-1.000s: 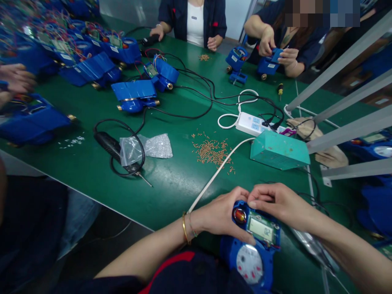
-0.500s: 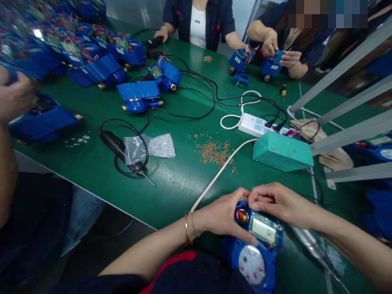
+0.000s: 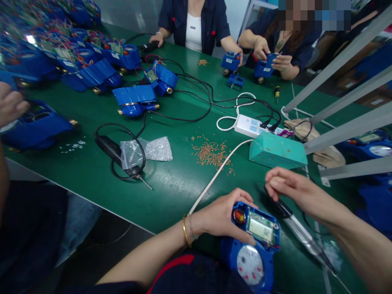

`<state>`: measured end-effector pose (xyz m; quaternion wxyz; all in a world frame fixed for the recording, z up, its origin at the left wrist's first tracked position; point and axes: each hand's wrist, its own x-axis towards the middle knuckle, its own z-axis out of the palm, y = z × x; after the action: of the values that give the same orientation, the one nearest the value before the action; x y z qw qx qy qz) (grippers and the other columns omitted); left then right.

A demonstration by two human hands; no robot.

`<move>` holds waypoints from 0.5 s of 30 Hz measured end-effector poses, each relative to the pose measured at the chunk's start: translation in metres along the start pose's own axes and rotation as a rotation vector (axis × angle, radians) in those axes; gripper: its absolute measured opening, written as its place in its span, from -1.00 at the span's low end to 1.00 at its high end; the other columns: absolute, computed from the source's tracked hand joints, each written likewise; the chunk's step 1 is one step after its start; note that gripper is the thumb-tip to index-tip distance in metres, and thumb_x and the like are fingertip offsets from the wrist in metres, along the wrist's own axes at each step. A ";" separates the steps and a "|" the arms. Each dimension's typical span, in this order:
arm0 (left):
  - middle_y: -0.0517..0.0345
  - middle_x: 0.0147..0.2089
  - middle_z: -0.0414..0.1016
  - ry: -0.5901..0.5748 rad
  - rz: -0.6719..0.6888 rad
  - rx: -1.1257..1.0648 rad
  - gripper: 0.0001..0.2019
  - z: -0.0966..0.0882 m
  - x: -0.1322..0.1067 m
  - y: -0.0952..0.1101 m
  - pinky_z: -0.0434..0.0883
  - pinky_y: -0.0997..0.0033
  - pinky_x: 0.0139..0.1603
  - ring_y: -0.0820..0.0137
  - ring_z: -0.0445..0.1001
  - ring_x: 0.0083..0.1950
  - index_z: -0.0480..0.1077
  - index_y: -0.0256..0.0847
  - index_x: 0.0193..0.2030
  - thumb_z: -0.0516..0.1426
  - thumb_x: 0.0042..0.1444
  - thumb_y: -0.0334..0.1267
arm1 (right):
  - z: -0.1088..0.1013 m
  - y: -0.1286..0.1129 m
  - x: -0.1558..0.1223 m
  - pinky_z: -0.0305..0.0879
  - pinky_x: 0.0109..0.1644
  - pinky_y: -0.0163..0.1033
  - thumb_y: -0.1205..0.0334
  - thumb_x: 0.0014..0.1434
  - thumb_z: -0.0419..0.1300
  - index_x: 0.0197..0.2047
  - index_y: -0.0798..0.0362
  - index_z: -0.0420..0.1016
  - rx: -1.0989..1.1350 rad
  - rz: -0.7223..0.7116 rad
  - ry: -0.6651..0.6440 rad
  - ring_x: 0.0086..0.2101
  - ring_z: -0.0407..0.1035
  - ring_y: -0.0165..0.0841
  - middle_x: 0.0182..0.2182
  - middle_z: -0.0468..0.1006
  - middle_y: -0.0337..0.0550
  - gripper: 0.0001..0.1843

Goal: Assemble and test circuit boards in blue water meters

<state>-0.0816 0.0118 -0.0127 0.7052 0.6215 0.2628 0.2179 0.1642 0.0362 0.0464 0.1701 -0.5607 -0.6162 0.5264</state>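
Observation:
A blue water meter (image 3: pixel 228 257) with an open electronics housing lies in front of me. Its display (image 3: pixel 260 228), a round cell and a white dial face up. My left hand (image 3: pixel 225 214) is wrapped around the housing's left side, thumb below the display. My right hand (image 3: pixel 289 185) is off the meter, its fingers curled together above the black end of an electric screwdriver (image 3: pixel 301 232). Whether the fingertips touch the screwdriver or pinch something small I cannot tell. The screwdriver lies slanted on the table, its bit toward the lower right.
Small copper-coloured screws (image 3: pixel 211 154) lie in a pile ahead. Behind my right hand are a teal box (image 3: pixel 277 151), a power strip (image 3: pixel 246 125) and metal bars (image 3: pixel 349 134). Another electric screwdriver (image 3: pixel 107 147) and a plastic bag (image 3: pixel 159 149) lie left. Co-workers handle blue meters (image 3: pixel 263 69).
My right hand has left the corner of the meter housing and moved right to the screwdriver's black end. My left hand keeps its hold. The view has shifted slightly.

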 end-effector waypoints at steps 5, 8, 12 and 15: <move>-0.01 0.13 0.50 -0.014 -0.002 -0.007 -0.28 -0.002 0.000 0.000 0.36 0.20 0.08 0.12 0.47 0.11 0.24 -0.14 0.07 0.45 -0.25 -0.28 | -0.018 0.090 -0.055 0.42 -0.22 0.01 -0.01 0.07 0.15 -0.06 0.05 0.43 -0.659 0.177 0.215 -0.29 0.52 -0.04 -0.22 0.60 0.12 -0.58; -0.02 0.13 0.49 -0.026 -0.001 -0.013 -0.28 -0.002 0.001 -0.001 0.38 0.19 0.07 0.13 0.47 0.11 0.23 -0.13 0.08 0.44 -0.23 -0.26 | 0.007 0.132 -0.072 0.43 -0.16 0.05 0.14 -0.07 0.11 -0.05 0.13 0.39 -0.799 0.242 0.245 -0.25 0.52 0.04 -0.22 0.58 0.22 -0.52; 0.00 0.14 0.46 -0.012 0.003 -0.006 -0.30 -0.003 0.000 -0.001 0.38 0.21 0.08 0.17 0.47 0.10 0.25 -0.12 0.10 0.43 -0.19 -0.23 | 0.024 0.127 -0.074 0.45 -0.18 0.01 0.06 -0.02 0.04 0.03 0.14 0.29 -0.770 0.245 0.323 -0.23 0.51 0.02 -0.24 0.56 0.16 -0.45; 0.04 0.07 0.49 -0.017 -0.006 0.019 -0.33 -0.002 0.000 0.001 0.39 0.23 0.05 0.20 0.49 0.03 0.30 -0.14 0.08 0.43 -0.19 -0.21 | 0.005 0.095 -0.082 0.44 -0.37 -0.05 -0.08 0.00 0.07 0.01 0.02 0.28 -0.600 0.269 0.488 -0.44 0.49 -0.07 -0.41 0.54 -0.08 -0.46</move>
<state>-0.0827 0.0133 -0.0124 0.7020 0.6292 0.2608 0.2081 0.2341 -0.0544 -0.0039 0.0700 -0.7696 -0.6049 0.1924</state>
